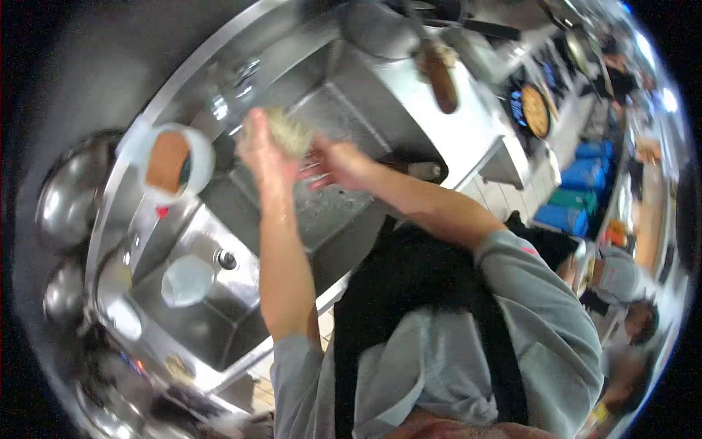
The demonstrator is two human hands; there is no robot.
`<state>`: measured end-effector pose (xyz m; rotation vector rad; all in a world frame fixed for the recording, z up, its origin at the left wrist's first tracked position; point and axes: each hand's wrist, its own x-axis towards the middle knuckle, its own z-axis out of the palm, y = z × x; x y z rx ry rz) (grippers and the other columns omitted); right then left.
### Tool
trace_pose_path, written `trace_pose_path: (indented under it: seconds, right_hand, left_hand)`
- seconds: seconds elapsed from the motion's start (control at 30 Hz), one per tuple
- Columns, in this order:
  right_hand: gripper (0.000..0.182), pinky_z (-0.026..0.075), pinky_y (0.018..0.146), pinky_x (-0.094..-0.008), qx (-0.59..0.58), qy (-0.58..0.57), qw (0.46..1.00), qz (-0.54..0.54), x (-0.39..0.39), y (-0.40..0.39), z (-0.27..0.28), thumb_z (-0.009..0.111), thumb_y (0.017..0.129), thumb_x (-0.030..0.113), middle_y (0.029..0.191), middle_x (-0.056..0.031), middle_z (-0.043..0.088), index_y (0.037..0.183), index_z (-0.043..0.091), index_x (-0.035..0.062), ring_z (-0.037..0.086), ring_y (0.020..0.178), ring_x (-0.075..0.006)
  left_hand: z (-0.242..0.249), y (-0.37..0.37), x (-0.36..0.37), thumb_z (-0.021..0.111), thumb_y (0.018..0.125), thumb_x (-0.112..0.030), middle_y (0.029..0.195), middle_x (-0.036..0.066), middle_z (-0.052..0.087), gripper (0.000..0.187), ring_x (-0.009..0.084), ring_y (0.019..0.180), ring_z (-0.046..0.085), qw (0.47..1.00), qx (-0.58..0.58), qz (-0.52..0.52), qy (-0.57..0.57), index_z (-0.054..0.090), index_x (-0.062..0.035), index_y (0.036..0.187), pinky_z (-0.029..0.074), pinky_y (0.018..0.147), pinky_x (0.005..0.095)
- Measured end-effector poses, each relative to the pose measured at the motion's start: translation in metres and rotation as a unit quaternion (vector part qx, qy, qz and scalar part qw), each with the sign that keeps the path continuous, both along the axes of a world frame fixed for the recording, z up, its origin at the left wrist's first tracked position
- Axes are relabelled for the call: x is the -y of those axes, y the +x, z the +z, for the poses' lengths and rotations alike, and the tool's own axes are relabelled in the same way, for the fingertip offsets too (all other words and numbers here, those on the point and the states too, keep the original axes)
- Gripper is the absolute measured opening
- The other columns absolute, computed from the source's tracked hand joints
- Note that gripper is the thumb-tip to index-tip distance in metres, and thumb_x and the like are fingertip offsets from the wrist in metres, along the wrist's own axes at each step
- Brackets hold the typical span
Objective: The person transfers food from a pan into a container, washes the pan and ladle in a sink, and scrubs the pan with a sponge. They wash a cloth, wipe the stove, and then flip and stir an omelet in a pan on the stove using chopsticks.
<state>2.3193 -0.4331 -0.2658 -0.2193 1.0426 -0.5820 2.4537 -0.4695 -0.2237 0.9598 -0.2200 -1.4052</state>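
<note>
Over the large steel sink basin [314, 219], my left hand [265, 150] is closed around a pale yellow-green, rounded, rough-looking thing [289, 132]. It is blurred, and I cannot tell what kind of thing it is. My right hand [333, 164] is just to the right of it and a little lower, with its fingers apart and pointing toward it. A faucet [234, 88] stands at the back rim, close behind my left hand. Water drops show on the basin floor.
Left of the basin, a white tub [201, 157] holds a brown sponge-like block [167, 162]. A smaller sink [238, 289] contains a translucent container [188, 281]. Steel bowls [69, 194] hang at the far left. At the right are a white counter [417, 95], a pan of food [535, 111] and people [621, 282].
</note>
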Motion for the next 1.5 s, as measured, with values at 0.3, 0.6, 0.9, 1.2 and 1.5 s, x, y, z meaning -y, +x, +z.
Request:
trace_pose_path:
  seconds: [0.3, 0.6, 0.9, 1.2, 1.5]
  right_hand:
    - [0.057, 0.042, 0.105, -0.0334, -0.095, -0.343, 0.934, 0.017, 0.04, 0.041, 0.026, 0.044, 0.103, 0.046, 0.14, -0.0121, 0.052, 0.137, 0.051, 0.001, 0.052, 0.126, -0.0238]
    - [0.068, 0.036, 0.112, -0.0379, -0.068, -0.289, 0.955, -0.015, 0.029, 0.024, 0.053, 0.043, 0.101, 0.055, 0.149, -0.0123, 0.044, 0.148, 0.04, 0.0058, 0.042, 0.137, -0.0237]
    - [0.045, 0.06, 0.069, -0.0347, 0.185, -0.065, 0.979, -0.058, 0.01, 0.005, 0.034, 0.048, 0.1, 0.052, 0.108, -0.0041, 0.068, 0.123, 0.059, 0.0144, 0.068, 0.091, -0.0175]
    - [0.054, 0.059, 0.06, -0.0278, 0.112, -0.051, 0.991, -0.055, -0.02, -0.048, 0.045, 0.063, 0.091, 0.054, 0.098, -0.0044, 0.069, 0.123, 0.058, 0.0112, 0.069, 0.081, -0.0155]
    - [0.062, 0.064, 0.066, -0.0269, 0.133, -0.107, 0.984, -0.055, -0.048, -0.095, 0.045, 0.064, 0.093, 0.047, 0.112, -0.0067, 0.062, 0.133, 0.048, 0.0028, 0.067, 0.091, -0.0147]
  left_hand:
    - [0.002, -0.014, -0.022, 0.06, 0.1, -0.03, 0.123, 0.012, 0.06, 0.042, 0.0209, 0.112, 0.058, 0.968, 0.247, 0.023, -0.032, 0.054, 0.0008, 0.128, 0.049, 0.095, 0.0363]
    - [-0.004, -0.01, -0.024, 0.063, 0.097, -0.028, 0.106, 0.007, 0.064, 0.027, 0.0183, 0.097, 0.064, 0.995, 0.087, 0.036, 0.028, 0.061, -0.0052, 0.111, 0.053, 0.084, 0.034]
    - [-0.017, 0.008, 0.017, 0.053, 0.095, -0.055, 0.14, 0.018, 0.052, 0.077, 0.0329, 0.127, 0.051, 0.869, 0.439, -0.196, 0.117, 0.042, 0.0032, 0.143, 0.037, 0.108, 0.0438]
    - [-0.128, 0.009, 0.153, 0.057, 0.099, -0.032, 0.117, 0.011, 0.064, 0.031, 0.0246, 0.119, 0.057, 0.988, -0.133, -0.074, -0.026, 0.058, -0.0076, 0.118, 0.04, 0.105, 0.0442]
    - [-0.087, -0.029, 0.157, 0.06, 0.096, -0.043, 0.103, 0.003, 0.063, 0.037, 0.0165, 0.095, 0.06, 0.998, -0.037, 0.045, 0.031, 0.054, -0.0079, 0.107, 0.045, 0.075, 0.0322]
